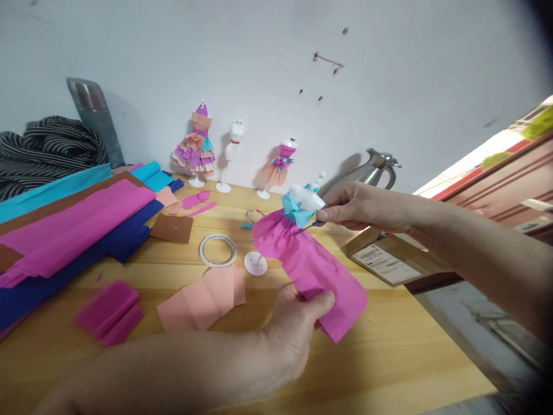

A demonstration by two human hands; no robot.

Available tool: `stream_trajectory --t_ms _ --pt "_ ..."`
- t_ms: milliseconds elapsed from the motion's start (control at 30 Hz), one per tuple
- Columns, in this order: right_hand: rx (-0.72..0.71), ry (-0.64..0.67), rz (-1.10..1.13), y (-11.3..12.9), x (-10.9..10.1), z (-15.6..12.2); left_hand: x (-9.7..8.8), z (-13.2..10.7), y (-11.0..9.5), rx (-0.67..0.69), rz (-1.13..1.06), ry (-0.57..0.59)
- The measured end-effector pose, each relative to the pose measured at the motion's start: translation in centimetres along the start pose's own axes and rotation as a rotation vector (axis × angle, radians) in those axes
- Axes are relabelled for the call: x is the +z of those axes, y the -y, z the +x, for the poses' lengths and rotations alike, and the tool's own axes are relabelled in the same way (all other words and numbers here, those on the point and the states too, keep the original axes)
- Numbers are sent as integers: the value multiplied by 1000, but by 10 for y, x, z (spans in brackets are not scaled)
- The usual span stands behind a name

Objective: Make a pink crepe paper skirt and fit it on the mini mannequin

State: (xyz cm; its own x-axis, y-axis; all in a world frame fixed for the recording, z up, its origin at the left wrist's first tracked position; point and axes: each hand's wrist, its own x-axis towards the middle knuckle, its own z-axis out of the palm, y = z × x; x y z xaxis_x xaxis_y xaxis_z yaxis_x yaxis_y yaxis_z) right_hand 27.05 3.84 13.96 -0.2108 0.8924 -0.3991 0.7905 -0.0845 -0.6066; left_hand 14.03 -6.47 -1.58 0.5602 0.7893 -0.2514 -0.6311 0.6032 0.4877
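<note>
My right hand (pixel 360 206) is closed round a small white mannequin torso (pixel 307 199) wrapped in light blue paper, held tilted above the wooden table (pixel 389 351). A long magenta crepe paper skirt (pixel 315 268) hangs from the torso. My left hand (pixel 294 334) pinches the lower edge of that magenta paper between thumb and fingers. A white round stand base (pixel 256 263) and a ring of tape (pixel 218 250) lie on the table just left of the skirt.
Three small dress mannequins (pixel 196 148) (pixel 231 153) (pixel 279 164) stand by the wall. Folded crepe sheets in pink, blue and brown (pixel 64 230) lie at left, peach paper (pixel 203 300) and magenta folds (pixel 110 311) in front. A cardboard box (pixel 384 259) and metal jug (pixel 375 170) sit at right.
</note>
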Motion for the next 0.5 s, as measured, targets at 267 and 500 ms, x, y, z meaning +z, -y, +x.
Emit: stream_trajectory --t_ms 267,500 --pt "-25 20 12 1 -1 -1 0 -1 -1 13 -10 26" --pt "-20 43 45 -2 -3 0 1 -2 -3 10 -1 10"
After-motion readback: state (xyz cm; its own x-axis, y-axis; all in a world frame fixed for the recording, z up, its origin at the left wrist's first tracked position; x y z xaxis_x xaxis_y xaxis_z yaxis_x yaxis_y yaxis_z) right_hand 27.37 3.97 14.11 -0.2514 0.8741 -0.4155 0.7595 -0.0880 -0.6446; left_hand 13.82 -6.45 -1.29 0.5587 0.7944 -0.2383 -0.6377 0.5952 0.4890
